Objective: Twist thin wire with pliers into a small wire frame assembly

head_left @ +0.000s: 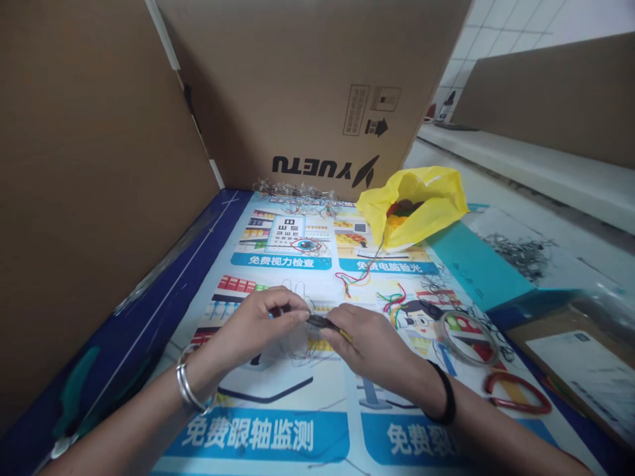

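My left hand (pixel 265 320) is closed in a pinch on a thin, pale wire (pixel 299 289), whose fine loops show above and below the fingertips. In my right hand (pixel 364 334) is a small pair of pliers (pixel 318 321) with dark jaws and a bit of yellow handle. The jaws meet the wire right at my left fingertips; exactly what they grip is too small to see. Red, yellow and green cords (pixel 394 305) lie to the right of my hands, and another bunch of cords (pixel 347 281) lies just beyond them.
An opened yellow bag (pixel 421 205) stands at the back right. Cardboard panels (pixel 297 79) wall the back and left. A clear ring-shaped spool (pixel 469 338), a red looped handle (pixel 518 391) and a pile of metal wire pieces (pixel 518 254) lie right. Clear-topped wire pieces (pixel 297 190) line the back.
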`<action>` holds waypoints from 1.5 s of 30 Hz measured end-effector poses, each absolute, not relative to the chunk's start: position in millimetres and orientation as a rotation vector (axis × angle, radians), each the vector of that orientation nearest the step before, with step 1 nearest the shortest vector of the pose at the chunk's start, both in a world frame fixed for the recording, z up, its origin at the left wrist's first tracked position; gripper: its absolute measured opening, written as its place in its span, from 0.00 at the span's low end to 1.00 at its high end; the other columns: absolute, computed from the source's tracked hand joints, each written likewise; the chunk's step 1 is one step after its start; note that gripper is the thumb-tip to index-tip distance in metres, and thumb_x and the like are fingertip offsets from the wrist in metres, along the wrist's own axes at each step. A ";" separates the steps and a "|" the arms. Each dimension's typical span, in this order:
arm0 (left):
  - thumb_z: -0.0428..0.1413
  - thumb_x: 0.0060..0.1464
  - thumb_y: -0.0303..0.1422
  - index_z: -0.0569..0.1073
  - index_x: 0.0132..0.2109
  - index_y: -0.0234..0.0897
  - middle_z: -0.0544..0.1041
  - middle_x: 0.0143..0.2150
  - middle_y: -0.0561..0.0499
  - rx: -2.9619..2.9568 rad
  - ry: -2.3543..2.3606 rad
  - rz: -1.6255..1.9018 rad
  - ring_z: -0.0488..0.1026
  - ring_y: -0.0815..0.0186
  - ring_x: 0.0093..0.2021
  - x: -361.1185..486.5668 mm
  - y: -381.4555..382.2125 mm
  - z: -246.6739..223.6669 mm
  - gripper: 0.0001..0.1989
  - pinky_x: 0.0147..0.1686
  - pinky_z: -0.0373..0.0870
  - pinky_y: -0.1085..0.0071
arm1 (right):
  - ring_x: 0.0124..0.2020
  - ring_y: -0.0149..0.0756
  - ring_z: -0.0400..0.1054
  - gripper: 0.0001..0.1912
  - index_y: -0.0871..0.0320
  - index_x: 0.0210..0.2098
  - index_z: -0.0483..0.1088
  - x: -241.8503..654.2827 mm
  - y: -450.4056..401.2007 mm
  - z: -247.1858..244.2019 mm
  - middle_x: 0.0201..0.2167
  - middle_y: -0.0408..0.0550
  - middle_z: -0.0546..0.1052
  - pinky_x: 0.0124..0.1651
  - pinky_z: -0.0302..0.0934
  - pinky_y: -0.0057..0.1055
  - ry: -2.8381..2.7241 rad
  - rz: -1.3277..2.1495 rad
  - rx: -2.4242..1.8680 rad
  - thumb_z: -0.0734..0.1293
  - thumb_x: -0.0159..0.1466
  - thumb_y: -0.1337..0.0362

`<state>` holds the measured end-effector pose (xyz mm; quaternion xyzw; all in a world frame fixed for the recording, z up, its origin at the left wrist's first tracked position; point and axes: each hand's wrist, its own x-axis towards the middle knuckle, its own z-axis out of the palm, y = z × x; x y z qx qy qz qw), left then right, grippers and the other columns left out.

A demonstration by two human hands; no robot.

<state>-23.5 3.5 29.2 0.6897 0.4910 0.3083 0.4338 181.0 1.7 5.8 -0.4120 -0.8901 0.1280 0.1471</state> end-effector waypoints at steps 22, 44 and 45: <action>0.51 0.56 0.34 0.66 0.30 0.36 0.65 0.26 0.56 1.437 1.212 1.093 0.61 0.71 0.28 -20.3 -5.0 15.7 0.09 0.29 0.59 0.76 | 0.33 0.38 0.58 0.12 0.58 0.30 0.65 182.2 -11.1 4.5 0.29 0.49 0.67 0.35 0.49 0.33 -2.491 -0.061 -1.172 0.57 0.64 0.58; 0.50 0.55 0.35 0.66 0.28 0.35 0.67 0.24 0.56 1.404 1.284 1.018 0.61 0.71 0.25 -18.1 -2.7 8.1 0.10 0.26 0.58 0.75 | 0.31 0.38 0.56 0.12 0.59 0.36 0.68 184.2 -10.6 4.4 0.28 0.50 0.67 0.33 0.45 0.35 -2.517 -0.527 -1.090 0.59 0.64 0.58; 0.50 0.55 0.35 0.66 0.28 0.35 0.67 0.24 0.56 1.405 1.285 1.012 0.61 0.72 0.25 -18.0 -2.7 8.1 0.10 0.27 0.58 0.75 | 0.31 0.38 0.56 0.12 0.59 0.35 0.68 184.3 -10.4 4.6 0.28 0.50 0.67 0.33 0.45 0.35 -2.520 -0.527 -1.092 0.59 0.64 0.58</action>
